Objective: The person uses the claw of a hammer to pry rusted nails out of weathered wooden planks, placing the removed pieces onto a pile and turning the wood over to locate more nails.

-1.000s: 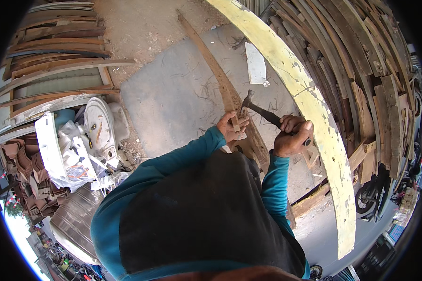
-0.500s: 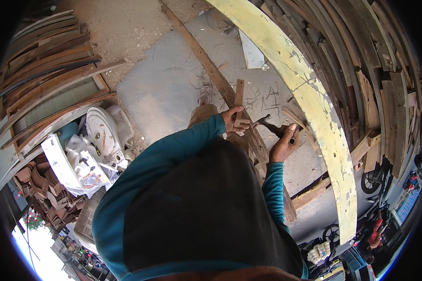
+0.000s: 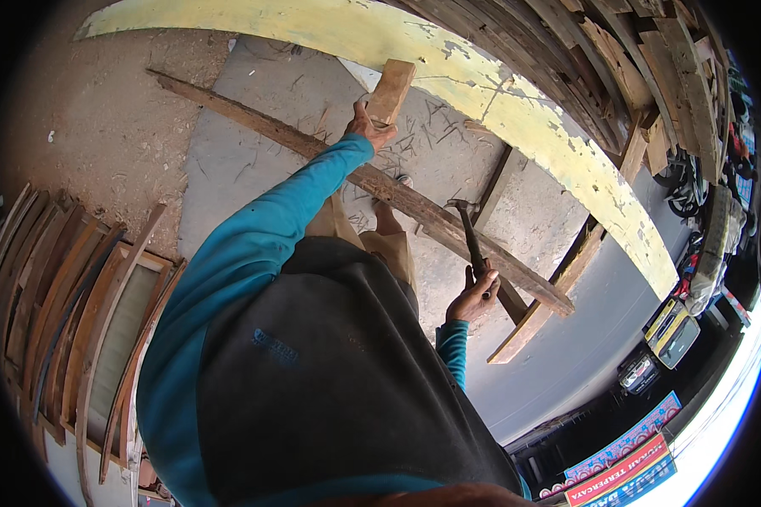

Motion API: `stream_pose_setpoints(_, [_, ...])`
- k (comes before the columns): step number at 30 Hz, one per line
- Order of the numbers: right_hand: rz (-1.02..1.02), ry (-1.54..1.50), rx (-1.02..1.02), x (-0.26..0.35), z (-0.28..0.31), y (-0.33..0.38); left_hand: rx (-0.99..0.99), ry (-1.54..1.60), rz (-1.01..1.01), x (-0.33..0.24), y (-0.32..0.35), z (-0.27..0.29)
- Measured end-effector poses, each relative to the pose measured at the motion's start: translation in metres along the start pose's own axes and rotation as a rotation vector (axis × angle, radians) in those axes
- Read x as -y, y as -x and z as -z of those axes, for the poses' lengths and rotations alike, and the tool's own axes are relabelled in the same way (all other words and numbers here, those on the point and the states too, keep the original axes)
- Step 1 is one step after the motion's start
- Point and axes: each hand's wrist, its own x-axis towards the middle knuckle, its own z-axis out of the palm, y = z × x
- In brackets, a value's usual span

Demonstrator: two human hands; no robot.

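My left hand [image 3: 370, 131] stretches forward with its fingers wrapped round the near end of a short wooden block [image 3: 392, 91]. The block is raised off the floor, just beyond a long, rough wooden beam [image 3: 271, 127]. That beam runs slantwise in front of my legs, from the far left to the near right. In my right hand [image 3: 472, 297] is a hammer [image 3: 470, 237], gripped by its dark handle. Its head points away from me and shows over the beam's far edge; I cannot tell whether it touches the wood.
Other timber pieces [image 3: 528, 329] lie under and across the beam's right end. A long, peeling yellow board [image 3: 558, 139] borders the far side, with stacked planks [image 3: 634, 76] behind it. Thin dark bits litter the grey floor sheet [image 3: 237, 160]. Wooden frames [image 3: 101, 338] lean at left.
My view has swung to the right. The left arm has reached farther out, carrying the block away from the beam. The hammer stays in my right hand, its head now pointing away from me.
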Motion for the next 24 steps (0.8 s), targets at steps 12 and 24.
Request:
stream_pose_setpoints(12, [-0.076, -0.239, -0.258, 0.015, 0.053, 0.028, -0.345, -0.288, -0.748, -0.019, -0.127, 0.010])
stream_pose_setpoints(24, [-0.555, 0.547, -0.065, -0.023, 0.140, 0.085, 0.902, -1.071, -0.256, 0.147, -0.052, -0.047])
